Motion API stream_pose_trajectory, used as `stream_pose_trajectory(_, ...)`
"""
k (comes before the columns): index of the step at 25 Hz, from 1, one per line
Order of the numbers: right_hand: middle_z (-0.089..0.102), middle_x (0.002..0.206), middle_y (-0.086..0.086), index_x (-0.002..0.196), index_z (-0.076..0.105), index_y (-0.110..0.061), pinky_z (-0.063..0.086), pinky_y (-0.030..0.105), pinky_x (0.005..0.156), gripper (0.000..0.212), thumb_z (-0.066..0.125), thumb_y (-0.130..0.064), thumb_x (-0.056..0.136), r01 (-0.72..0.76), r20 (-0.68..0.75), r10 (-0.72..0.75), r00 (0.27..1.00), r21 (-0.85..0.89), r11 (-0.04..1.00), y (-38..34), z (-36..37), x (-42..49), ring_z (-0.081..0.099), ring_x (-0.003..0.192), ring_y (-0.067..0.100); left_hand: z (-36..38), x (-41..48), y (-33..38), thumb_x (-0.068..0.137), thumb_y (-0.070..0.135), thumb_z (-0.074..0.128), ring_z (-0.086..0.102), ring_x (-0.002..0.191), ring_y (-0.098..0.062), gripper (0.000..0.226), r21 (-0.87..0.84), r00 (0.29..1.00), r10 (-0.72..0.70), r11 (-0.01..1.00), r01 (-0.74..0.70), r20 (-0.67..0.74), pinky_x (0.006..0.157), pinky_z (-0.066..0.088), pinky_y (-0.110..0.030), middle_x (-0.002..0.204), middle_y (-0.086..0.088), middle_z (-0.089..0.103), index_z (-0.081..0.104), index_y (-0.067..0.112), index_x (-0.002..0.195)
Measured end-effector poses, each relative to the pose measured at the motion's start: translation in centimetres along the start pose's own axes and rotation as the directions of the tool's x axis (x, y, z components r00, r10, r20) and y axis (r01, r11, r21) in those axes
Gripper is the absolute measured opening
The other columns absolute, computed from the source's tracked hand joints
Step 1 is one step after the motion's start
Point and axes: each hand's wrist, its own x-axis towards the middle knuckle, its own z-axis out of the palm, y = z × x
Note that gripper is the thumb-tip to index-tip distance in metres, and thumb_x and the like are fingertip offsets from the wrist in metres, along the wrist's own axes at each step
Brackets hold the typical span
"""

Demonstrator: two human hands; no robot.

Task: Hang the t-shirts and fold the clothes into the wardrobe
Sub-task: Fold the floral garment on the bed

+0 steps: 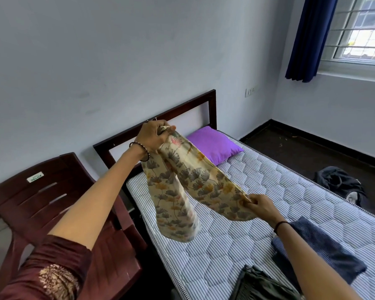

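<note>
Head view. Floral cream garment [182, 187]: held aloft over the striped mattress [258, 180], gripped at its top by the left hand [153, 136] and pinched at a lower edge by the right hand [263, 207]. Blue cloth [320, 245] and purple pillow [214, 144]: laid on the mattress. Maroon chair [59, 202]: placed beside the bed.

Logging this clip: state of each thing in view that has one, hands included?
floral cloth: held up over the mattress, hanging loose
left hand: raised, gripping the cloth's top end
right hand: lower, pinching the cloth's edge
blue garment: lying rumpled on the mattress
dark garment: lying on the mattress, partly out of frame
purple pillow: lying flat on the mattress
curtain: drawn aside
</note>
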Motion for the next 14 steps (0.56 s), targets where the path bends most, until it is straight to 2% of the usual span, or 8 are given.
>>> stream_pose_trajectory(1,0.076,0.081,0.010,0.091,0.079,-0.015,0.056,0.037,0.069,0.015,0.077,-0.030,0.090,-0.003,0.020,0.003,1.000,0.017,1.000,0.1,-0.1,0.0,0.071,0.079,0.027,0.2,-0.2,-0.2,0.092,0.038,0.067,0.068,0.077,-0.018,0.025,0.001,1.000,-0.010,1.000,0.010,-0.014,0.062,0.047,-0.016,0.081,-0.008,0.073,0.071,0.014,0.084)
stream_pose_trajectory(3,0.078,0.085,0.014,0.089,0.079,-0.006,0.059,0.044,0.078,0.020,0.076,-0.026,0.091,-0.009,0.020,0.006,1.000,0.183,0.983,-0.1,-0.4,-0.3,0.073,0.086,0.032,0.1,-0.3,-0.5,0.092,0.036,0.067,0.067,0.074,-0.018,0.022,0.004,0.998,-0.018,1.000,0.018,-0.058,0.061,0.047,-0.016,0.079,-0.006,0.072,0.071,0.016,0.084)
stream_pose_trajectory(5,0.077,0.087,0.018,0.089,0.077,0.000,0.060,0.036,0.073,0.029,0.080,-0.029,0.088,-0.006,0.006,0.005,1.000,0.356,0.934,-0.6,-1.1,-1.1,0.074,0.084,0.029,-0.3,-0.3,-1.1,0.093,0.036,0.066,0.065,0.074,-0.017,0.025,0.021,0.995,-0.018,1.000,0.021,-0.103,0.065,0.048,-0.022,0.079,-0.005,0.071,0.073,0.013,0.087)
stream_pose_trajectory(7,0.075,0.081,0.020,0.084,0.075,0.002,0.056,0.025,0.061,0.033,0.082,-0.030,0.084,0.019,-0.056,0.008,0.998,0.466,0.885,-0.7,-1.8,-1.5,0.070,0.070,0.022,-1.2,-0.3,-1.8,0.093,0.038,0.065,0.062,0.072,-0.016,0.026,0.042,0.990,-0.030,0.998,0.036,-0.139,0.063,0.045,-0.023,0.076,-0.003,0.068,0.072,0.013,0.087)
stream_pose_trajectory(8,0.075,0.081,0.021,0.084,0.074,0.003,0.055,0.025,0.062,0.030,0.083,-0.026,0.084,0.023,-0.093,0.030,0.995,0.522,0.853,-0.7,-2.0,-1.4,0.068,0.069,0.022,-1.5,-0.3,-2.4,0.093,0.039,0.065,0.061,0.071,-0.016,0.026,0.045,0.986,-0.044,0.998,0.052,-0.160,0.062,0.043,-0.023,0.074,-0.002,0.067,0.072,0.014,0.086)
stream_pose_trajectory(9,0.075,0.086,0.022,0.088,0.075,0.005,0.057,0.030,0.068,0.027,0.081,-0.021,0.084,0.024,-0.111,0.050,0.993,0.585,0.810,-0.6,-2.1,-1.1,0.069,0.075,0.024,-1.8,-0.4,-2.8,0.093,0.039,0.065,0.061,0.071,-0.017,0.026,0.041,0.981,-0.062,0.997,0.071,-0.183,0.062,0.042,-0.024,0.074,-0.003,0.067,0.071,0.015,0.086)
stream_pose_trajectory(11,0.074,0.105,0.024,0.101,0.074,0.005,0.055,0.037,0.086,0.023,0.077,-0.012,0.086,-0.005,-0.117,0.134,0.984,0.735,0.678,-0.4,-2.0,-0.3,0.070,0.094,0.029,-2.0,-0.7,-3.5,0.093,0.039,0.065,0.061,0.069,-0.017,0.024,0.004,0.974,-0.109,0.994,0.112,-0.197,0.061,0.045,-0.025,0.074,-0.004,0.068,0.070,0.017,0.083)
stream_pose_trajectory(14,0.071,0.115,0.020,0.117,0.067,0.008,0.054,0.036,0.097,0.026,0.064,-0.008,0.096,-0.007,-0.073,0.187,0.980,0.919,0.394,-0.7,-2.1,0.3,0.069,0.104,0.028,-1.9,-1.2,-3.9,0.093,0.038,0.064,0.059,0.060,-0.006,0.027,-0.095,0.962,-0.187,0.981,0.171,-0.199,0.057,0.045,-0.018,0.069,-0.001,0.067,0.070,0.014,0.083)
